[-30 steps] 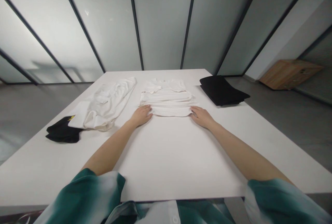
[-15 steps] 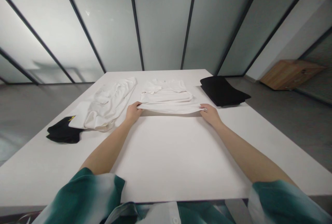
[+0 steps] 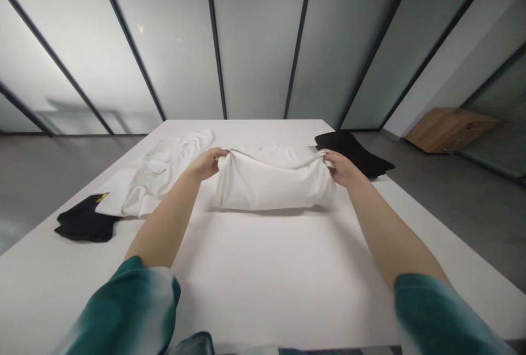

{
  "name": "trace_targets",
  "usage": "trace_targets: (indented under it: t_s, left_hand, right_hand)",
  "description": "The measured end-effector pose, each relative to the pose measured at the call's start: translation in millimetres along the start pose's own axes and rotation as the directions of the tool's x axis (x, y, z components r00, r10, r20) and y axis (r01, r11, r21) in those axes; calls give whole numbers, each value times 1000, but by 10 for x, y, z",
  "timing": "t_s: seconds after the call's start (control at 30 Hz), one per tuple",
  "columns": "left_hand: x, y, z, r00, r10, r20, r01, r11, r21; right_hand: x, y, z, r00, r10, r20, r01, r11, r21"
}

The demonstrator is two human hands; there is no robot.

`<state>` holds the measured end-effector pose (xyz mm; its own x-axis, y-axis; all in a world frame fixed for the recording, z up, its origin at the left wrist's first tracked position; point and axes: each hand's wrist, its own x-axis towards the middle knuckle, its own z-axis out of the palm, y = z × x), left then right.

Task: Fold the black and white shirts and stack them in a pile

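Note:
A white T-shirt (image 3: 275, 185) hangs between my hands in the middle of the table, its near part lifted and draping down toward me. My left hand (image 3: 209, 163) is closed on the cloth at its upper left corner. At the upper right corner my right hand (image 3: 339, 167) pinches the same shirt. Behind the raised fold, the rest of the shirt lies on the tabletop, partly hidden.
Left of the shirt lies a rumpled white garment (image 3: 154, 166) on the white table (image 3: 263, 273), partly over a folded black cloth item (image 3: 88, 221). A black folded stack (image 3: 353, 152) sits at the right. Beyond the table stand a wooden cabinet (image 3: 450, 129) and frosted panels (image 3: 255, 43).
Both hands have raised the shirt's near edge from close to the table, so its cloth now hangs as a wide panel. The view has shifted slightly.

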<state>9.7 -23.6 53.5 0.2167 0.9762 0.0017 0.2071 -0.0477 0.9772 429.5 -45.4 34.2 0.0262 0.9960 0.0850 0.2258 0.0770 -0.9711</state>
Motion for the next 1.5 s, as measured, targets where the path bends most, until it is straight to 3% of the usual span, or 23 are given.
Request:
trace_targets:
  t_s: [0.1,0.17,0.27,0.33,0.4,0.5,0.63,0.73,0.8,0.9,1.0,1.07,1.17,1.27,1.4,1.5]
  left_hand:
    - [205,-244,145,964,0,-265,67,967,245]
    - [250,-464,226,943,45,-329,123,873,472]
    - [213,-722,302,968,151,-198,56,645,763]
    - [165,-796,329,982,172,-77,-18,493,870]
    - [119,-799,346,986,168,-14,-53,387,921]
    - [27,-740,358,987,161,13,-63,307,950]
    - [-167,-664,344,990,141,32,-69,263,962]
    - [-266,-611,235,993,99,65,-91,285,954]
    - [-260,-559,87,993,63,97,-113,359,926]
    - [-159,-462,-190,992,88,95,-128,565,815]
    - [-31,-404,-370,995,100,-24,-70,828,556]
    - [30,-424,-378,990,42,-135,1,953,304]
    - [66,-539,-271,955,-118,-273,140,988,61]
    - [63,-673,-156,924,-218,-314,261,960,101]
    - [75,-719,-88,924,-143,-354,247,930,271]
    - [119,-665,-65,897,-77,-435,186,959,213]
  right_hand:
    - [237,192,229,986,-42,-162,17,988,-153]
    - [290,350,387,985,-73,-157,11,931,-364]
    - [235,558,552,986,-159,58,158,746,-647]
    - [165,654,596,965,-170,197,260,596,-759]
    - [99,708,594,952,-155,263,305,467,-830]
    - [-4,728,553,941,-157,299,337,364,-868]
    - [-216,690,507,935,-151,322,355,329,-875]
    - [-345,619,416,945,-107,308,325,381,-865]
    - [-344,548,290,950,-79,303,303,475,-826]
    - [-207,436,54,964,-103,245,248,678,-692]
    - [-16,400,-89,994,-108,24,108,896,-431]
    - [76,446,-80,992,-35,-122,8,976,-219]
    - [126,582,41,974,102,-202,-123,988,-97]
    - [106,703,159,978,120,-170,-153,968,-199]
    - [102,725,177,985,-17,-170,-51,920,-388]
    - [177,655,129,969,-133,-210,17,879,-476]
